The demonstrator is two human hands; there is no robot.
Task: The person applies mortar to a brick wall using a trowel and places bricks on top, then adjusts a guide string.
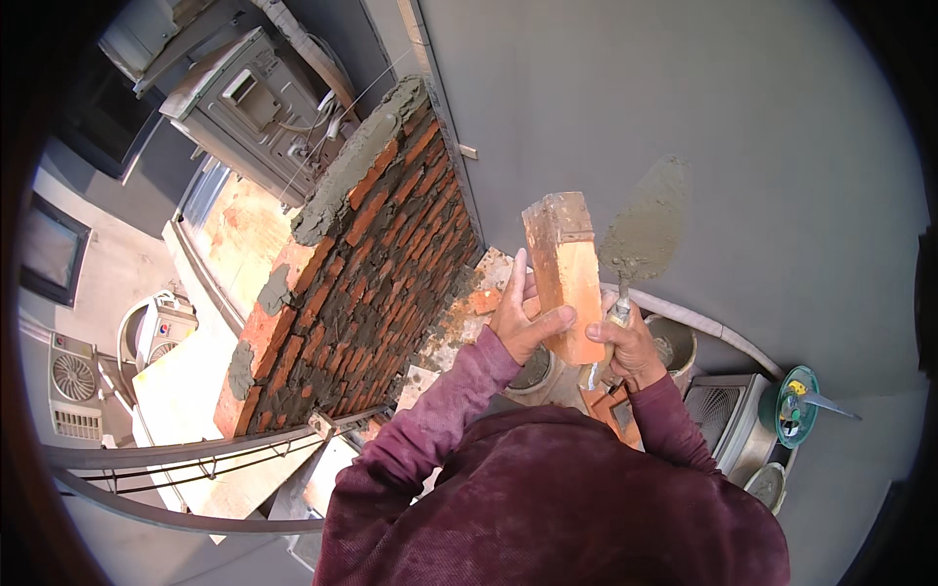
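Note:
Upright in front of my chest is an orange brick (570,293), gripped by my left hand (526,320) with the thumb across its near side. My right hand (635,350) is closed around the handle of a trowel (649,221), and its thumb rests against the brick's right side. Grey mortar coats the trowel's blade, which points away from me. To the left stands a brick wall (381,273) with rough, mortar-smeared joints. Wet mortar (360,161) covers the far part of its top; the nearer top carries only a few lumps.
Beyond the wall hangs an outdoor air-conditioner unit (256,103) with cables. A thin string runs above the wall. Buckets (676,344) stand by my right hand, near a green basin (793,410) holding tools. A metal railing (176,454) curves at lower left. A grey plastered wall (782,195) rises on the right.

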